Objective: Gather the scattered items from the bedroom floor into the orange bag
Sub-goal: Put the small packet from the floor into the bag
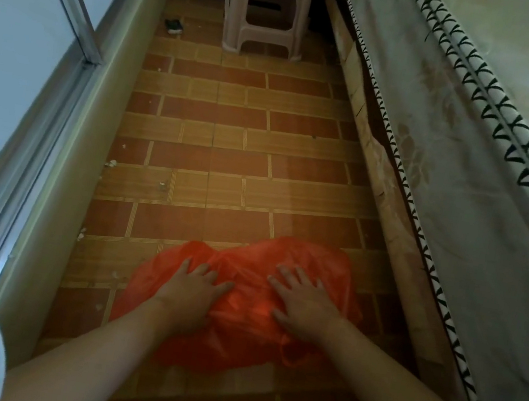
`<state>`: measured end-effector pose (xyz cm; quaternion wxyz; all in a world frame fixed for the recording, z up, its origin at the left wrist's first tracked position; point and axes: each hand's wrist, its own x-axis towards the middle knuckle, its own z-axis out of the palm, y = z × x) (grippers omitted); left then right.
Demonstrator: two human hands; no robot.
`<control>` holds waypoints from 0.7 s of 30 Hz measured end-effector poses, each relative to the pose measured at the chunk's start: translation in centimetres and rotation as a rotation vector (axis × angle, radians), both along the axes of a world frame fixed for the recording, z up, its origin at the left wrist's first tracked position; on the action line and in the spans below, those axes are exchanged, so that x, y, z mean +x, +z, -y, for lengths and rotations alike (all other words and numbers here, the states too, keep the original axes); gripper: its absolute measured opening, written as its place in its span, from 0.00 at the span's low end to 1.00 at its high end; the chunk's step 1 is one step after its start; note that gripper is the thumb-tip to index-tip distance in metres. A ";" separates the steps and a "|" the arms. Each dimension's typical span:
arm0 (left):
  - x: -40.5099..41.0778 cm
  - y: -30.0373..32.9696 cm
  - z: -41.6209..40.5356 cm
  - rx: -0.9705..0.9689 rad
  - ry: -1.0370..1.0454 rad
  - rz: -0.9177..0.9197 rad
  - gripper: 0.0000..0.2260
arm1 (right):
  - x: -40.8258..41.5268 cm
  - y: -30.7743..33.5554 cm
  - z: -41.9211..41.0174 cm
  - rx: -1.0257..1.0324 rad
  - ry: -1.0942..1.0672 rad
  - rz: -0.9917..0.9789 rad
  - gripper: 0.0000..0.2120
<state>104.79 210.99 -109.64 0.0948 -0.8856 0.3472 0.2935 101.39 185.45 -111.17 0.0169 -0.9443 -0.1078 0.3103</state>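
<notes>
With my left hand point(192, 287) and right hand point(304, 302) pressed flat, fingers spread, on the orange bag point(236, 327), I judge opening its mouth comes next, then collecting white scraps point(111, 163) at ten o'clock.

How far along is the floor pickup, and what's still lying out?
Done: cannot tell; what is in the orange bag is hidden. In hand: left hand and right hand lie flat on the bag on the floor. Left: white scraps along the left wall and a dark item by the stool.
</notes>
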 end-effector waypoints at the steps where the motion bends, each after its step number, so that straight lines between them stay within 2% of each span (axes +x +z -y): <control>1: -0.2 0.1 -0.2 0.006 -0.001 0.017 0.35 | -0.5 -0.5 0.3 0.005 -0.027 -0.021 0.34; 3: -0.7 0.2 -0.8 0.012 -0.021 0.055 0.29 | -1.3 -1.0 0.8 0.041 -0.082 -0.040 0.36; 7: -1.5 0.4 -2.0 -0.007 -0.029 0.069 0.19 | -2.8 -1.8 1.0 0.103 -0.183 -0.073 0.45; 10: -1.5 0.9 -1.9 -0.112 -0.021 0.102 0.14 | -4.6 -2.4 0.0 0.135 -0.263 -0.108 0.51; 12: -1.1 1.3 -1.8 -0.237 -0.008 0.140 0.12 | -5.7 -2.8 -1.0 0.132 -0.313 -0.100 0.51; 16: -0.2 1.7 -1.6 -0.430 -0.030 0.276 0.10 | -6.3 -3.6 -2.4 0.111 -0.480 -0.005 0.46; 18: -0.6 1.7 -1.6 -0.406 -0.047 0.210 0.10 | -5.6 -3.3 -2.3 0.110 -0.557 0.010 0.45; 21: -1.6 1.8 -1.9 -0.137 -0.104 -0.014 0.14 | -4.5 -2.2 -2.3 0.039 -0.536 -0.012 0.47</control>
